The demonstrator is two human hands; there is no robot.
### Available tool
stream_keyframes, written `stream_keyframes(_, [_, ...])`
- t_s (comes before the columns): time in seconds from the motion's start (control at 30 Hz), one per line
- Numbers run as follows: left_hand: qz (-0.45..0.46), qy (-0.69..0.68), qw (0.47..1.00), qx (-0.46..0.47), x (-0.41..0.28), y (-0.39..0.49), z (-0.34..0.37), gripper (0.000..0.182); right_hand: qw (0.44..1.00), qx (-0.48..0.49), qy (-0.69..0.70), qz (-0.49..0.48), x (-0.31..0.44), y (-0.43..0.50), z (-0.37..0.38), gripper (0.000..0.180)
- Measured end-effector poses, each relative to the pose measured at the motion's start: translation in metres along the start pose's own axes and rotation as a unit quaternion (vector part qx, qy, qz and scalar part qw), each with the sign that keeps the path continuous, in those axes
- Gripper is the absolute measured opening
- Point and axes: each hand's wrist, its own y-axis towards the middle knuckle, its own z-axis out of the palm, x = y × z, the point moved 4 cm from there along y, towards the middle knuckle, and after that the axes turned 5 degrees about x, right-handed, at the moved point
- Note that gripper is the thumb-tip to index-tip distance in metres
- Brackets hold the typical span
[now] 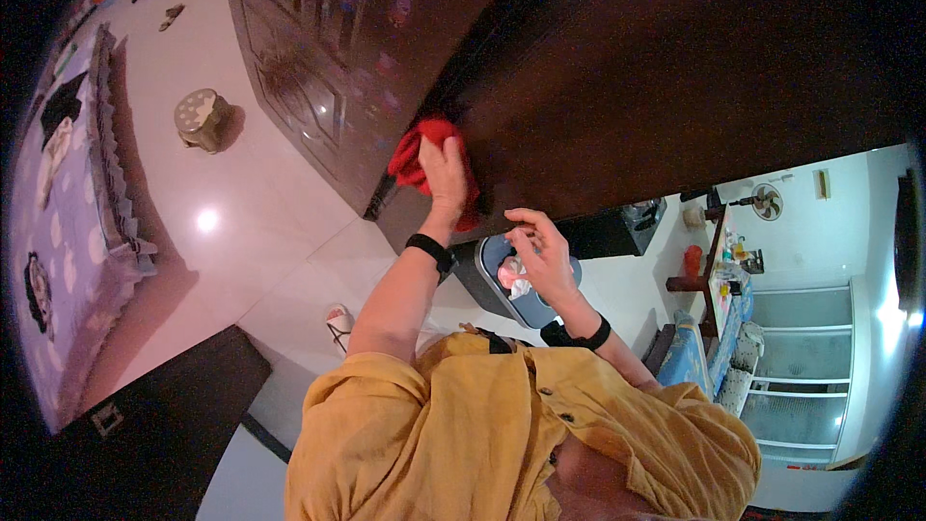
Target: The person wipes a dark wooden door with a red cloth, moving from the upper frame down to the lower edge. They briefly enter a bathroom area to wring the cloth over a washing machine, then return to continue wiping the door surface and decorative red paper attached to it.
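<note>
My left hand [443, 177] lies on a bunched red cloth [416, 155], pressing it against the lower edge region of a dark brown wooden panel [579, 108]. Some of the cloth hangs below the palm, beside the wrist with a black band. My right hand [544, 253] is raised to the right of the cloth with loosely bent fingers, and nothing shows in it. Under that hand stands a grey bin [492, 289] with an opening that shows crumpled white and pink material [515, 278]. A black band is on the right wrist too.
A carved brown wooden door [296, 94] stands on the left. Beyond it are a small round stool [201, 119] and a bed with a purple spotted cover [65, 231]. A dark flat surface [159, 391] lies lower left. At right are a wooden table [712, 282] with items and a fan [767, 201].
</note>
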Motion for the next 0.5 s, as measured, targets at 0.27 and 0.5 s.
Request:
stream_keyframes(0.27, [-0.543, -0.378, 0.749, 0.04, 0.065, -0.059, 0.014, 0.05, 0.998, 0.023, 0.015, 0.052, -0.011, -0.005, 0.004, 0.025])
stream_keyframes(0.5, [-0.434, -0.441, 0.768, 0.165, -0.039, -0.071, -0.003, 0.032, 0.999, 0.018, 0.032, 0.016, -0.018, -0.006, 0.004, 0.019])
